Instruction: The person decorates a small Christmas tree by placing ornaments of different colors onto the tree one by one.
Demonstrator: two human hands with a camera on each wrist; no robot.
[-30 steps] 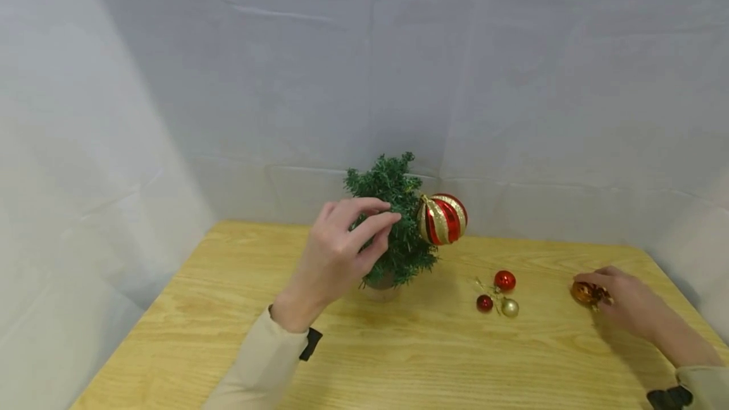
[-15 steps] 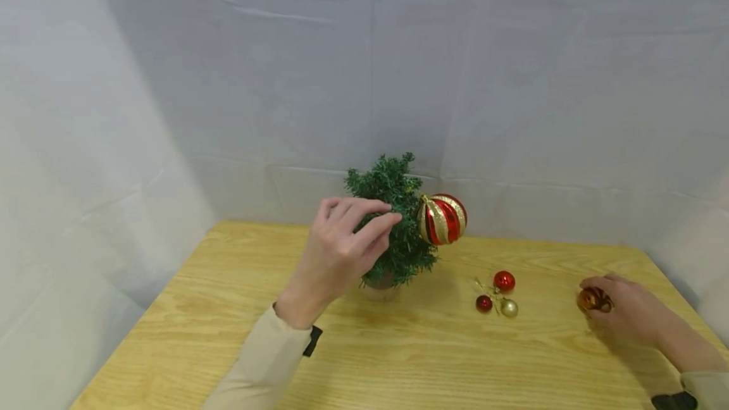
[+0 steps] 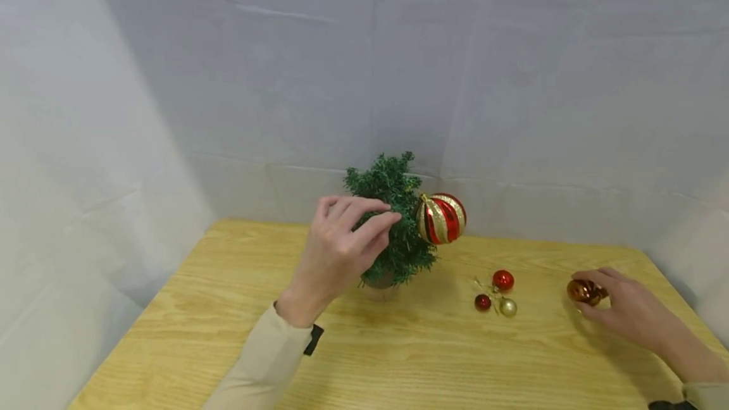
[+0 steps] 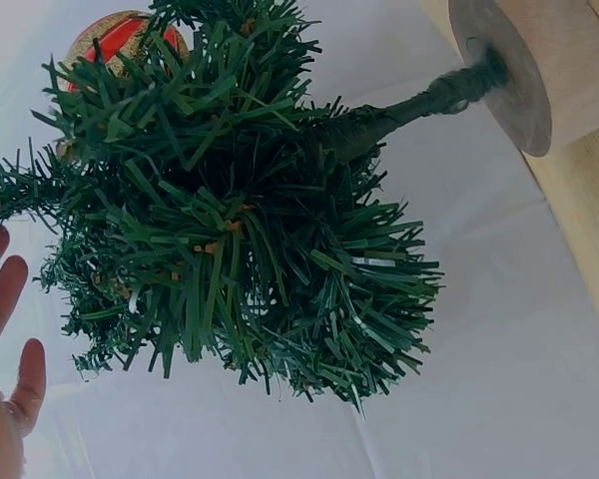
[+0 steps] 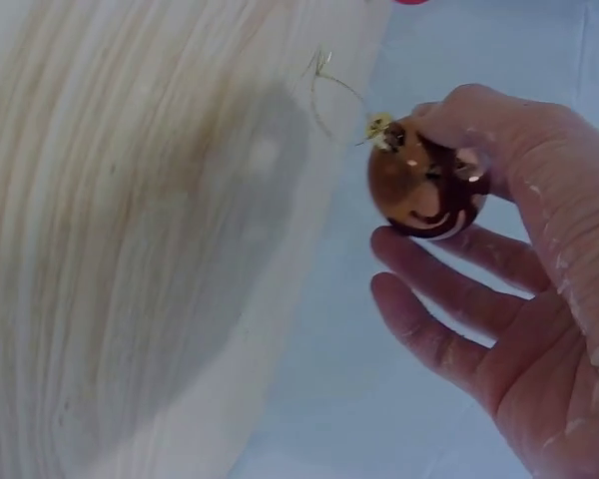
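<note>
A small green artificial Christmas tree stands on a round base. At its left side is my left hand; in the left wrist view, fingertips at the frame edge pinch a branch tip while other fingers stay apart. A large red and gold striped bauble hangs on the tree's right side. My right hand holds a shiny copper-coloured bauble between thumb and fingers, above the table. Its gold cap and thin gold string loop face away from the palm.
On the wooden table, between tree and right hand, lie a red bauble, a smaller dark red bauble and a gold bauble, with gold strings among them. A pale cloth backdrop rises behind the table.
My right hand shifted slightly right, then back left, and the copper-coloured bauble turned in its fingers. My left hand, the tree and the baubles on the table stayed nearly still.
</note>
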